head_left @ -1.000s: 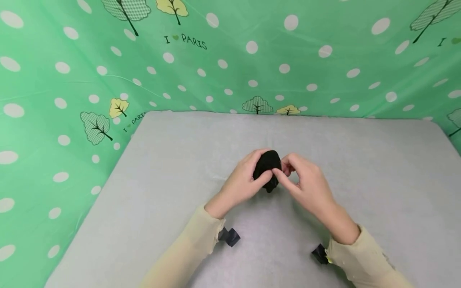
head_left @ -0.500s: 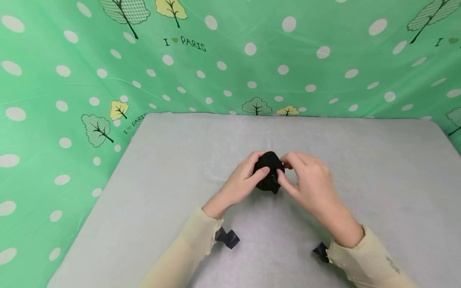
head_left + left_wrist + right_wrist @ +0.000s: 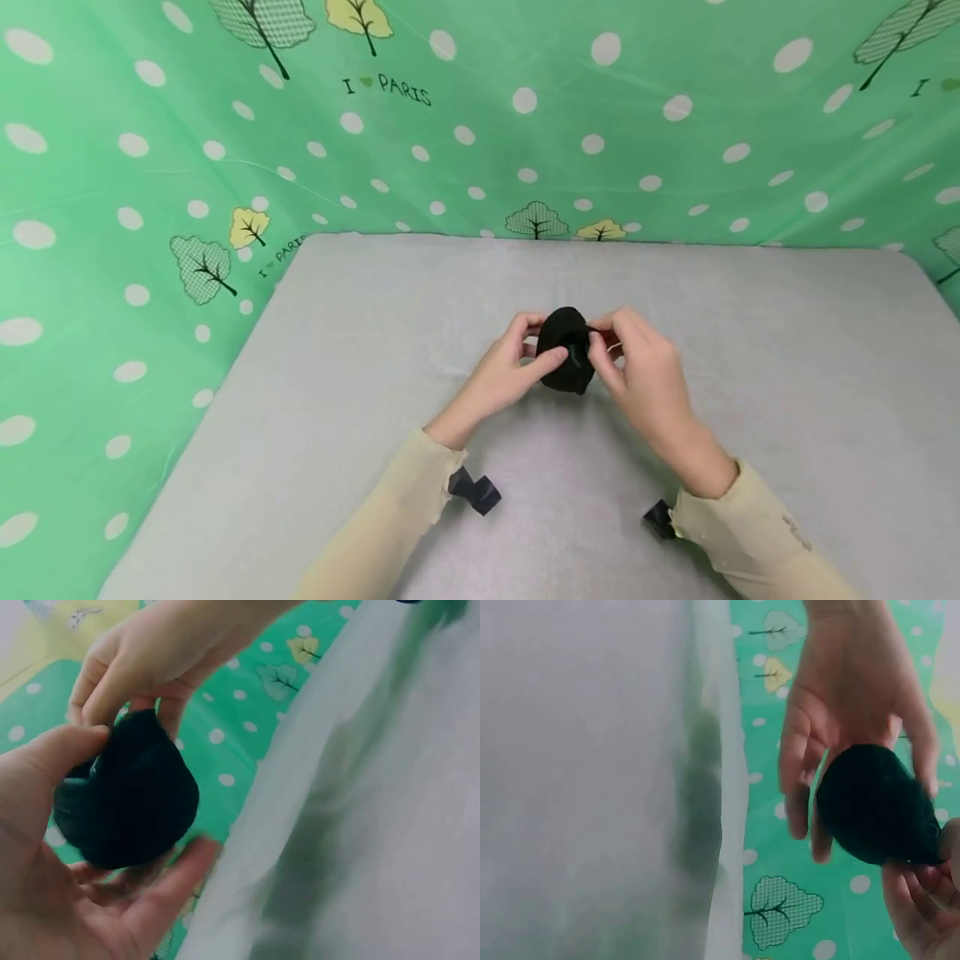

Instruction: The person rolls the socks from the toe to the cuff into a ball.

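Note:
A black rolled-up sock bundle (image 3: pixel 566 360) is held above the middle of the grey table (image 3: pixel 360 350). My left hand (image 3: pixel 517 367) cups the bundle (image 3: pixel 127 799) from the left, thumb on its front and fingers behind. My right hand (image 3: pixel 633 367) pinches a fold of the bundle's (image 3: pixel 876 804) edge at its upper right between thumb and fingers. Both arms wear pale yellow sleeves.
A green polka-dot curtain (image 3: pixel 480 117) with tree prints walls in the table at the back and left. Black wrist-camera mounts (image 3: pixel 475 490) hang under both wrists (image 3: pixel 658 518). Bare grey tabletop surrounds the hands on all sides.
The bundle has turned in my hands and looks rounder. My right hand has shifted from the bundle's front to pinching its upper right edge. Both hands stay over the table's middle.

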A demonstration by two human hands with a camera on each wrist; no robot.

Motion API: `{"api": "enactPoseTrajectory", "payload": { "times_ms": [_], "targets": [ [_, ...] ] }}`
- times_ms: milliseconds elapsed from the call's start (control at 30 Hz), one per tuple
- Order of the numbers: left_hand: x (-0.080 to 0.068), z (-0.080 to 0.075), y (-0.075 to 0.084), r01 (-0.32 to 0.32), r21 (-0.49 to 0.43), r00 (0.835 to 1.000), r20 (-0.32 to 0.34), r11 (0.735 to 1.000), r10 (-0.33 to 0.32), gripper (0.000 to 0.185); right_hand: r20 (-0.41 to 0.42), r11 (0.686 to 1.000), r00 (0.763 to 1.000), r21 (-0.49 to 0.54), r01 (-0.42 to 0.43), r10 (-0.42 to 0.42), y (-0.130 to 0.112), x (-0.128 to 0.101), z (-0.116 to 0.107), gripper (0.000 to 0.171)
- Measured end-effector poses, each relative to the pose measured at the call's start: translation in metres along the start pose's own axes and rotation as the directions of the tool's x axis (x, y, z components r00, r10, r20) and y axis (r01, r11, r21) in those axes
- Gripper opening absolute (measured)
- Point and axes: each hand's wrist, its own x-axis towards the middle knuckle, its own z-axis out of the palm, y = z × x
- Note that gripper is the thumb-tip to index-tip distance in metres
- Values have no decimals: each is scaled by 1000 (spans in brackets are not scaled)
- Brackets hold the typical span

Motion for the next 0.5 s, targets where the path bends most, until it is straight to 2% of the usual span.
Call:
{"api": "enactPoseTrajectory", "payload": {
  "times_ms": [33, 133, 200, 267, 333, 400, 433, 500],
  "targets": [
    [-1, 0, 1, 31, -7, 999, 21, 1000, -31, 50, -3, 999, 999, 13, -38, 38, 1, 1, 0, 8],
    [-2, 2, 5, 81, 21, 996, 42, 996, -82, 71, 14, 996, 997, 49, -73, 72, 2, 2, 2, 8],
    [-1, 5, 7, 78, 59, 997, 19, 995, -79, 80, 34, 993, 995, 72, -96, 93, 2, 1, 4, 9],
    [-1, 7, 8, 80, 89, 997, -19, 993, -78, 84, 89, 983, 985, 96, -155, 147, 1, 0, 5, 11],
    [-2, 7, 7, 65, 112, 996, -60, 992, -59, 83, 182, 960, 960, 138, -241, 215, 2, -1, 5, 8],
    [-2, 5, 7, 60, 105, 994, -93, 993, -50, 78, 284, 923, 918, 186, -336, 277, 3, -1, 3, 8],
    [-3, 5, 7, 59, 96, 994, -100, 994, -49, 76, 326, 910, 899, 196, -366, 292, 4, -2, 2, 8],
    [-2, 4, 6, 56, 87, 992, -115, 995, -46, 74, 373, 892, 881, 227, -392, 292, 6, -2, 0, 13]
  ]
}}
